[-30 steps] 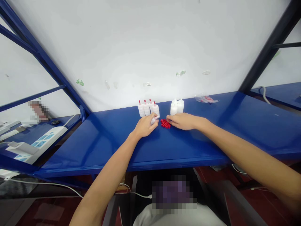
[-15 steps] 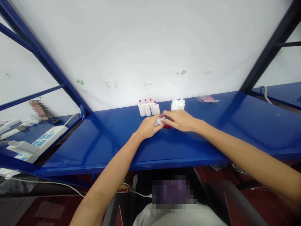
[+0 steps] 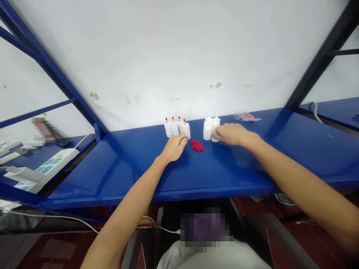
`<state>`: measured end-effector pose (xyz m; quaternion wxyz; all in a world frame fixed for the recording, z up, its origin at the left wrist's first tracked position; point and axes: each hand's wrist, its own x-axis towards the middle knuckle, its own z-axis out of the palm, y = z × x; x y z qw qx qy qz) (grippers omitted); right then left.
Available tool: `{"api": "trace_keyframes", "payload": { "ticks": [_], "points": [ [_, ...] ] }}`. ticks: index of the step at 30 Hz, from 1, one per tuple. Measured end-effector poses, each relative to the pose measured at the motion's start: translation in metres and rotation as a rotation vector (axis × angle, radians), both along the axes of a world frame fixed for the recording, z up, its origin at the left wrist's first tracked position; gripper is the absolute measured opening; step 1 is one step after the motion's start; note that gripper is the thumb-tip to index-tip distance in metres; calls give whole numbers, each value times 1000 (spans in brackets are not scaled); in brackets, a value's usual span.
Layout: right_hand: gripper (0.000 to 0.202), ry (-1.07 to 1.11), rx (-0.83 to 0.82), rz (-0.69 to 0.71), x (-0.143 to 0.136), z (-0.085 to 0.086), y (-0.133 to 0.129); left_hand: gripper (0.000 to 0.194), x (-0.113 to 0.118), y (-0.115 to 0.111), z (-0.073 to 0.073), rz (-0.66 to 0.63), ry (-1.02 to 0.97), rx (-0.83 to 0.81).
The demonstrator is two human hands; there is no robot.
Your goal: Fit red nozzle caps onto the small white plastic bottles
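My left hand (image 3: 175, 148) is closed at the near side of the red-capped white bottles (image 3: 168, 129). A small red tip (image 3: 186, 138) shows at its fingertips; the bottle body in this hand is hidden behind the fingers. Over on the right, my right hand (image 3: 231, 133) has its fingers bent around a white squeeze bottle (image 3: 215, 139), whose lower end shows below them. That bottle stands among several white bottles with bare white nozzles (image 3: 207, 132). A cluster of small red caps (image 3: 198, 146) lies on the table between my hands.
The blue table (image 3: 126, 168) runs along a white wall. A clear plastic bag with red bits (image 3: 246, 116) lies at the back right. Blue frame posts (image 3: 53, 67) rise at the left, where a white power strip (image 3: 50, 168) sits.
My hands have parted from the white bottle they both held. The right hand has moved right to the uncapped bottles; the left has moved slightly left. The red caps are now uncovered.
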<state>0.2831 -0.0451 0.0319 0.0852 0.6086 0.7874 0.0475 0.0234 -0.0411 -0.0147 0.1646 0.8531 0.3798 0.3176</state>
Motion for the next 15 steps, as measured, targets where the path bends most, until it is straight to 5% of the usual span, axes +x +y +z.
{"api": "trace_keyframes", "payload": {
  "ticks": [9,15],
  "points": [
    [28,28,184,-66,-4,9,-10,35,2,3,-1,15,2,68],
    [40,260,280,284,-41,0,-28,26,4,-4,0,-3,165,124]
  ]
}}
